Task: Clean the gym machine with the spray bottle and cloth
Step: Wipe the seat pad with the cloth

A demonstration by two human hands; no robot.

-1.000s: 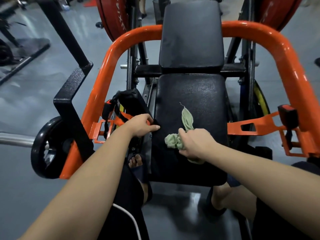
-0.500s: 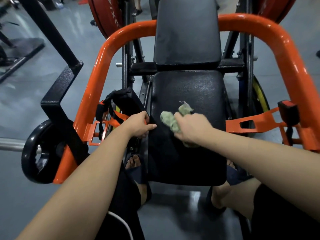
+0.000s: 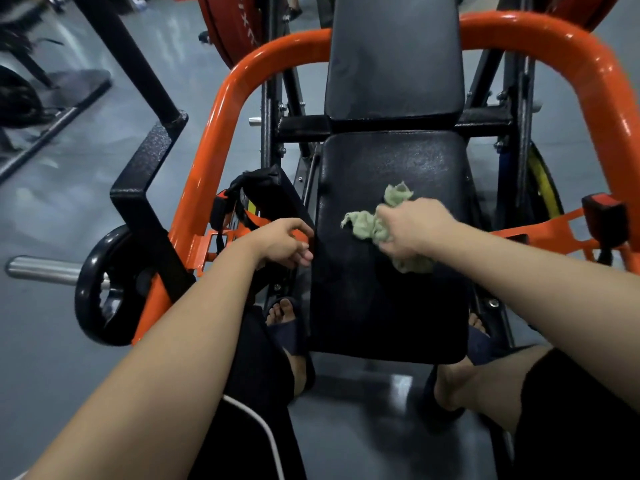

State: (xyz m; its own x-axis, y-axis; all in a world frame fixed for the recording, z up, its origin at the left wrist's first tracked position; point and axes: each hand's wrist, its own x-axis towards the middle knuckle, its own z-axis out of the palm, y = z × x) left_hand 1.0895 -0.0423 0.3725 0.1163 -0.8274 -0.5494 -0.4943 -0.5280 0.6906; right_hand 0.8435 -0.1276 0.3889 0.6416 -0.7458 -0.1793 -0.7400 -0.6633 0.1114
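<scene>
The gym machine has a black padded seat and a black back pad inside an orange tube frame. The seat's far half glistens with droplets. My right hand presses a crumpled pale green cloth onto the middle of the seat. My left hand grips the seat's left edge, next to an orange strap and a black belt pouch. No spray bottle is in view.
A black weight plate on a steel bar sits at the left, under a black angled arm. Red plates hang at the back. An orange buckle strap is on the right. My sandalled feet flank the seat.
My right hand has slid the cloth up the seat and to the right, bunching it. My left hand stays on the seat's left edge.
</scene>
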